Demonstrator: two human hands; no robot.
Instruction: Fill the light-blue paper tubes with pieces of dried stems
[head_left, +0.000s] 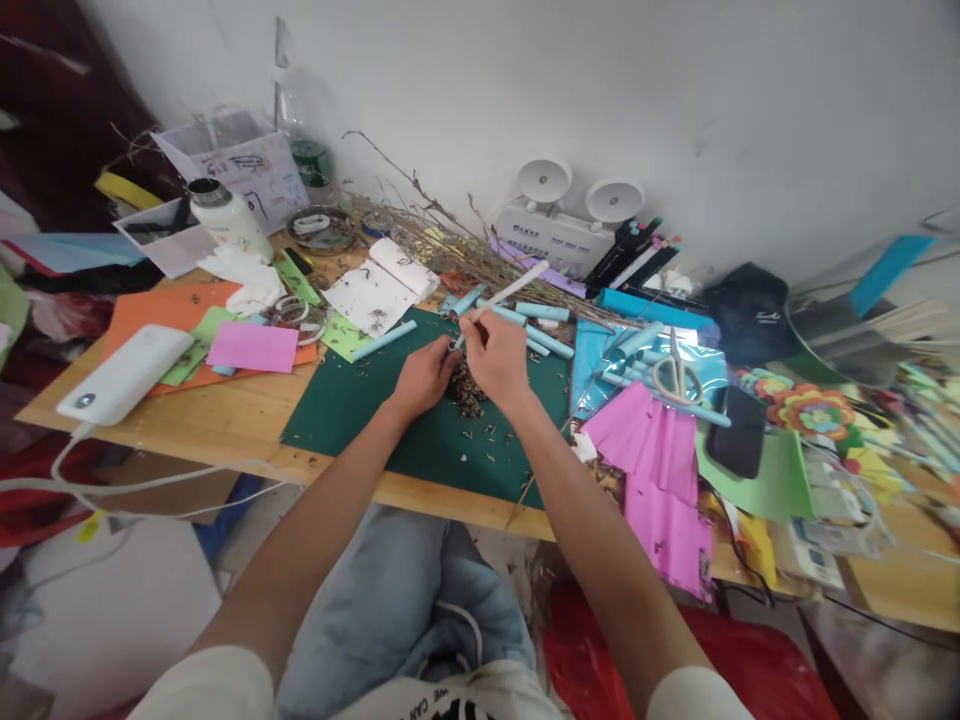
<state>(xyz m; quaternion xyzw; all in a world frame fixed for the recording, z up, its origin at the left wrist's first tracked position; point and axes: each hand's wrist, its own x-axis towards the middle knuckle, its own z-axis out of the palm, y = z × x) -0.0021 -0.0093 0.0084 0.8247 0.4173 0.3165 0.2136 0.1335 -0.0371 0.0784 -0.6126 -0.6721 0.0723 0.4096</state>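
A slim white stick (517, 287) slants up and to the right out of my right hand (495, 350), whose fingers are closed on it. Its lower end meets the fingertips of my left hand (426, 376). That left hand is closed around a small paper tube (453, 345), of which only a pale round end shows. Below both hands, a heap of dry brown plant bits (469, 392) lies on the green cutting mat (352, 400). Pale blue paper tubes (541, 312) lie behind my right hand, and a single blue tube (384, 340) rests left of my left hand.
Scissors (676, 380) lie on a blue plastic packet at the right, near pleated pink paper (656, 440) and a black phone (736, 432). Dry twigs (450, 235) and a white router-like device (555, 235) are behind. A white power bank (124, 375) sits left.
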